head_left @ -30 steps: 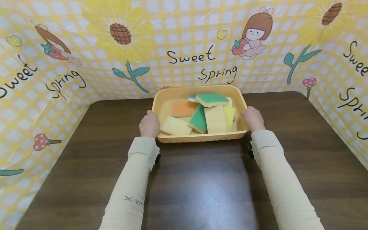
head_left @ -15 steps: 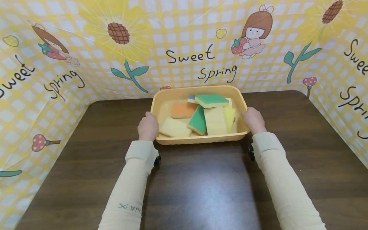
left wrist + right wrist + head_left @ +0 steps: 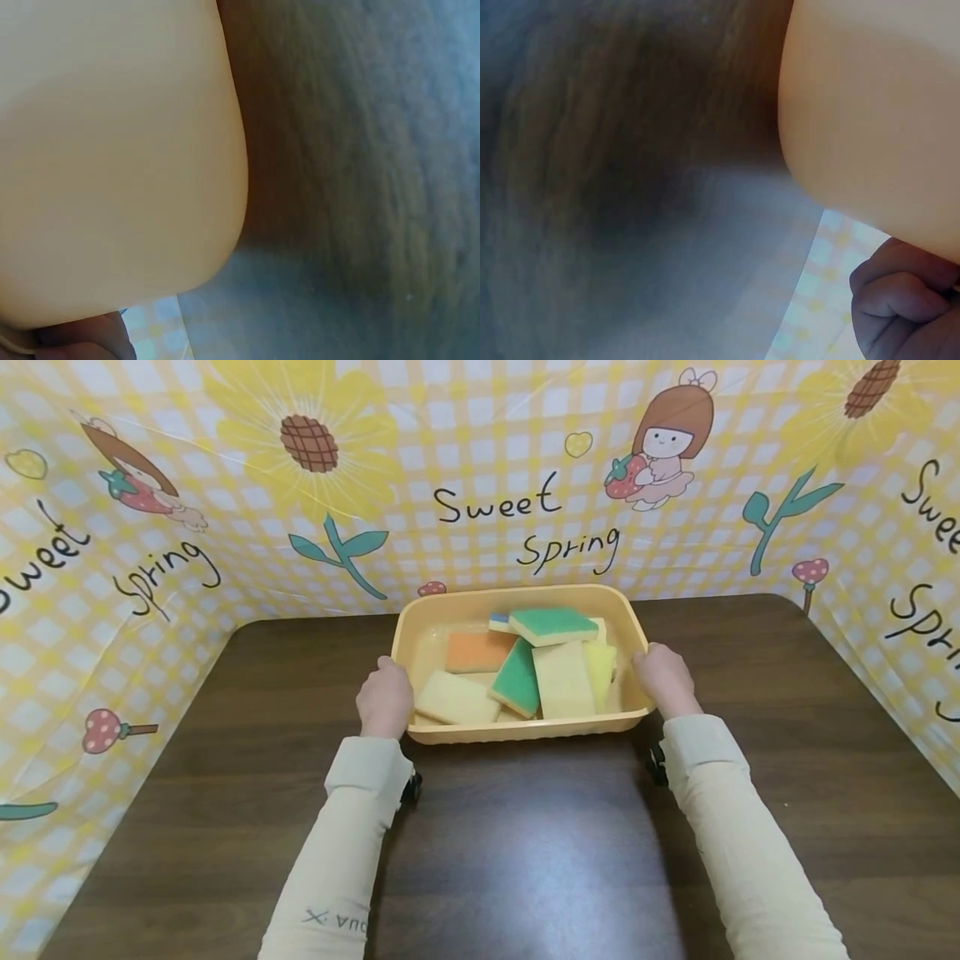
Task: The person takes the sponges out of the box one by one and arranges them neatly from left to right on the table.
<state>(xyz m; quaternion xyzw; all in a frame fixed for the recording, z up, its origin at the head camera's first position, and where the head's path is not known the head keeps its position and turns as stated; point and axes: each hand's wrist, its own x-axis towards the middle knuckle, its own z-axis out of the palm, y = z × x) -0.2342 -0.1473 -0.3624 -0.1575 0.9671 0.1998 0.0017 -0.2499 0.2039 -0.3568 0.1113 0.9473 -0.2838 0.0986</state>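
Note:
A pale orange plastic basin (image 3: pixel 525 732) stands near the back of the table, gripped at both short ends. My left hand (image 3: pixel 385 697) holds its left rim; my right hand (image 3: pixel 665 678) holds the right rim. The right wrist view shows curled fingers (image 3: pixel 900 307) under the basin's edge. In the left wrist view the basin's wall (image 3: pixel 127 187) covers most of the hand. Inside lie several sponges: an orange one (image 3: pixel 478 652), a cream one (image 3: pixel 457 698) at front left, a green-topped one (image 3: pixel 555 624) on the pile, another green one (image 3: pixel 517 681), and a cream one (image 3: pixel 564 681) leaning beside a yellow one (image 3: pixel 600 668).
The dark wooden table (image 3: pixel 525 860) extends in front of the basin and to both sides. A yellow checked cloth (image 3: pixel 495 460) with flowers and lettering rises behind the table's back edge and along both sides.
Both hands and the basin have shifted slightly toward the person. The grip on the rims stays the same, and the sponges keep their places inside.

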